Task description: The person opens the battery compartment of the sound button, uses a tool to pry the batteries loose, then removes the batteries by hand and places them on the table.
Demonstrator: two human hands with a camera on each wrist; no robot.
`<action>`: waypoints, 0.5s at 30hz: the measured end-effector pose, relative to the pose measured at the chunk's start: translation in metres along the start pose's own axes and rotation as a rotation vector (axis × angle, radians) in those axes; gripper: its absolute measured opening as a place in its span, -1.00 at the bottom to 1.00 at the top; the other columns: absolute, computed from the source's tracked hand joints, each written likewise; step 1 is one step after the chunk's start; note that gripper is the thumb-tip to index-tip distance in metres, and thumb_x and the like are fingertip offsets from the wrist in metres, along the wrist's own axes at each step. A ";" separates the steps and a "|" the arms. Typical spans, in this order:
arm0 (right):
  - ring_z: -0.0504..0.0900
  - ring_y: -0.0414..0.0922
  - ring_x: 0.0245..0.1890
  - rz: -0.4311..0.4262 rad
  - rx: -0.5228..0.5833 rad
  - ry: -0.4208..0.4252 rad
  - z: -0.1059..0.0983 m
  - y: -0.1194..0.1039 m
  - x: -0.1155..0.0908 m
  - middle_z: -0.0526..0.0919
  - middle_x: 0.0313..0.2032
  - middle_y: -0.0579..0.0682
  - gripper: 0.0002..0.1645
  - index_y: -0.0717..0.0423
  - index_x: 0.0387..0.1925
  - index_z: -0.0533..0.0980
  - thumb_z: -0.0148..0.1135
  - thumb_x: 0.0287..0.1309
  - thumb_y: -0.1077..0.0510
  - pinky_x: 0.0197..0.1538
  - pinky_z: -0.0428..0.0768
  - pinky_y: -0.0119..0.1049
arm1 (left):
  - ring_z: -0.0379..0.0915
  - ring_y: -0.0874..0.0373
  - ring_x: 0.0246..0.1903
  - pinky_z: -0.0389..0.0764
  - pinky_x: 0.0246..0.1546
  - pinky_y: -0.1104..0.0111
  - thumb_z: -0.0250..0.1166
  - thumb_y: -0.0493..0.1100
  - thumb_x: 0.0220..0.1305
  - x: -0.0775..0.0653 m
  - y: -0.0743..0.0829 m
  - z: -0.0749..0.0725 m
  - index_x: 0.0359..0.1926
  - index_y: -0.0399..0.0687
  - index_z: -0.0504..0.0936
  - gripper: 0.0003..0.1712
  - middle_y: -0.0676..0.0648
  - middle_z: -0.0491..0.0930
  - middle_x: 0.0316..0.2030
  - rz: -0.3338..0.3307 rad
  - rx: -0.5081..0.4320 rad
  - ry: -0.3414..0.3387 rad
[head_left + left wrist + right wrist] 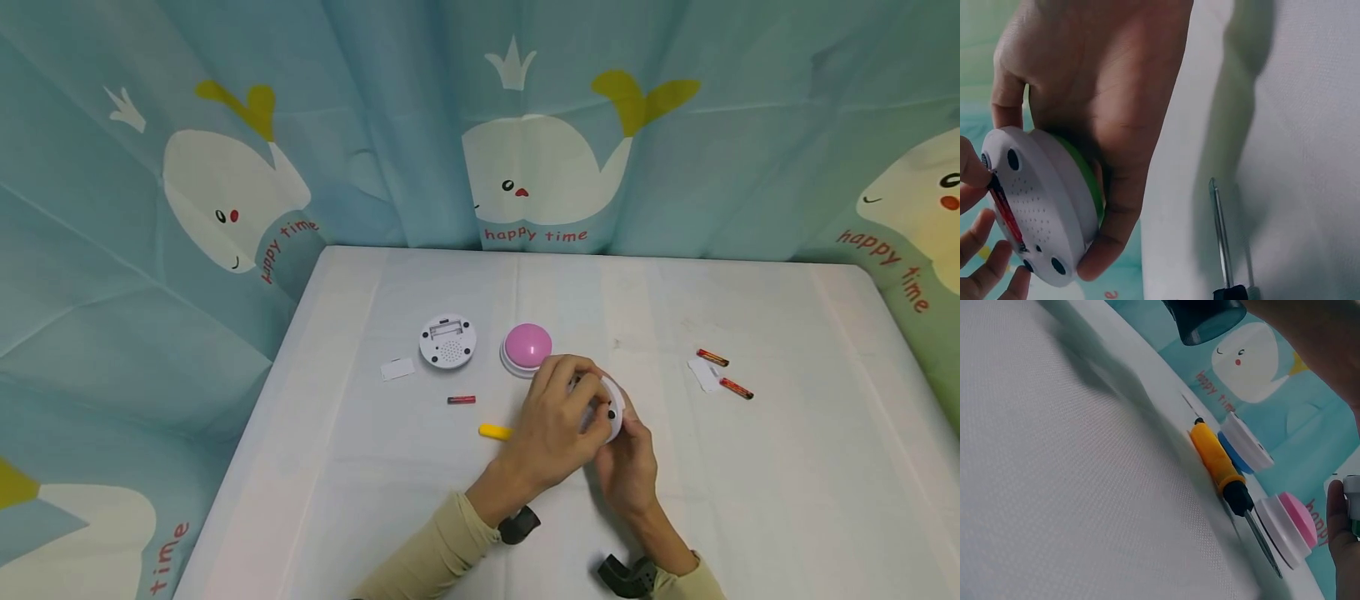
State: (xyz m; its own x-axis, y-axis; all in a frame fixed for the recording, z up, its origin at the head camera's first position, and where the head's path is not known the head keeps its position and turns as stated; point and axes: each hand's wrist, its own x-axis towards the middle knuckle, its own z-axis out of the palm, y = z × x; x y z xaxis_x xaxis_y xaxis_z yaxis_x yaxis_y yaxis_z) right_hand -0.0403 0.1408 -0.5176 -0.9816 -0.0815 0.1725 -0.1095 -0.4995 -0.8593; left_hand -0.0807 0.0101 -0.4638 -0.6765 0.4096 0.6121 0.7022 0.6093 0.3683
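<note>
My right hand holds a round white button with a green band, its underside facing up and dotted with small holes and dark feet. A red-and-black battery lies in the slot of that underside. Fingertips of my left hand are curled at the battery's two ends, clearest in the left wrist view. Below the left hand lies a screwdriver with a yellow handle and metal shaft. A pink-topped button stands upright just beyond the hands.
A white button with a blue band lies upside down, its battery slot uncovered. Near it are a white cover and a battery. At right lie another white cover, a battery and a second battery.
</note>
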 end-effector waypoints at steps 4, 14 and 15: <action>0.21 -0.19 0.43 0.024 -0.013 0.033 0.001 0.000 -0.001 0.20 0.44 -0.03 -0.30 0.07 0.52 0.10 -0.68 0.50 0.06 0.45 0.31 -0.48 | 0.43 0.11 0.06 0.48 0.15 0.35 0.39 -0.22 0.14 -0.001 0.000 0.001 -0.31 0.04 0.58 -0.86 -0.01 0.56 -0.03 -0.004 0.006 0.004; 0.34 -0.27 0.37 0.000 0.049 0.023 -0.002 -0.001 0.001 0.30 0.41 -0.09 -0.29 0.16 0.55 0.10 -0.70 0.55 0.08 0.42 0.38 -0.49 | 0.50 0.11 0.03 0.51 0.21 0.37 0.36 -0.26 0.13 -0.001 -0.006 0.003 -0.29 -0.02 0.59 -0.87 0.04 0.63 -0.17 0.101 -0.010 0.023; 0.35 -0.28 0.35 -0.005 0.052 0.025 -0.002 -0.001 0.001 0.32 0.40 -0.09 -0.29 0.15 0.55 0.12 -0.70 0.55 0.07 0.41 0.39 -0.49 | 0.51 0.11 0.03 0.52 0.21 0.37 0.35 -0.26 0.14 -0.002 -0.007 0.003 -0.28 -0.03 0.61 -0.88 0.05 0.63 -0.18 0.119 -0.011 0.025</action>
State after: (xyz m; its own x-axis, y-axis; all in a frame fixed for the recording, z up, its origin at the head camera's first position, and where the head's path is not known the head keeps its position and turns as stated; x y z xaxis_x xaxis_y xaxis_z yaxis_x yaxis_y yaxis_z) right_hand -0.0419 0.1428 -0.5179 -0.9848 -0.0577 0.1641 -0.1068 -0.5440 -0.8323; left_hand -0.0850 0.0073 -0.4691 -0.5828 0.4617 0.6688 0.7796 0.5498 0.2998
